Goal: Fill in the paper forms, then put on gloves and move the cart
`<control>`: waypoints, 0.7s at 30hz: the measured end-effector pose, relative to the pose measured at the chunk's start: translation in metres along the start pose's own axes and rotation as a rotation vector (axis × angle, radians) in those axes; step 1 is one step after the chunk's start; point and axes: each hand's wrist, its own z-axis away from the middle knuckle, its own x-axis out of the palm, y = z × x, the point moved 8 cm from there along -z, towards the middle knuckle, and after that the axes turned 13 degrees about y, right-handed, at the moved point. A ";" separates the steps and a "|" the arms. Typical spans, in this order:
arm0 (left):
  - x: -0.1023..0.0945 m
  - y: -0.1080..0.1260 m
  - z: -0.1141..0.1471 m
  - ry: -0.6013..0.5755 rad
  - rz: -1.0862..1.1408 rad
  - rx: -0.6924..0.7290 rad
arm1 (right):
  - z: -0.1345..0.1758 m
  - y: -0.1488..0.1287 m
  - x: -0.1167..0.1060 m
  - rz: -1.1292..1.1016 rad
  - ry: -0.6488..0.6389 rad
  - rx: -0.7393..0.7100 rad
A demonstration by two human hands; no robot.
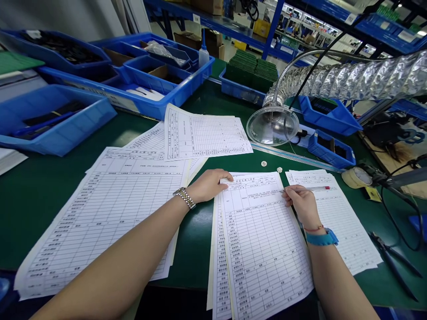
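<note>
Left hand [211, 184] half-open on a form [263, 240], right hand [302, 203] pinching a pen [316, 188], green tabletop [195, 240] below, blue shelving [273, 27] beyond.

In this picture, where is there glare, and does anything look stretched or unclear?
Head view: bright highlights on the foil duct and clear hood; head view: the left forearm looks stretched toward the corner; head view: print on the form under the pen's tip is mostly too fine to read.

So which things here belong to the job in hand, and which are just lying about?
Apparently in use:
pen in the right hand
printed form, left hand at its corner

Apparently just lying about:
pliers
squeeze bottle
green boards
</note>
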 end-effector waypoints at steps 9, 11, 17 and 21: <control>-0.001 0.003 0.000 0.011 -0.019 0.009 | 0.000 0.001 0.000 0.011 -0.015 -0.046; -0.001 0.003 0.000 0.004 -0.016 0.000 | -0.001 0.003 0.000 0.010 -0.011 -0.033; -0.001 0.002 0.000 0.002 0.002 -0.009 | 0.000 0.002 -0.001 0.028 -0.018 -0.062; -0.001 0.002 0.000 0.008 0.009 0.007 | 0.016 -0.014 0.007 -0.022 -0.036 -0.140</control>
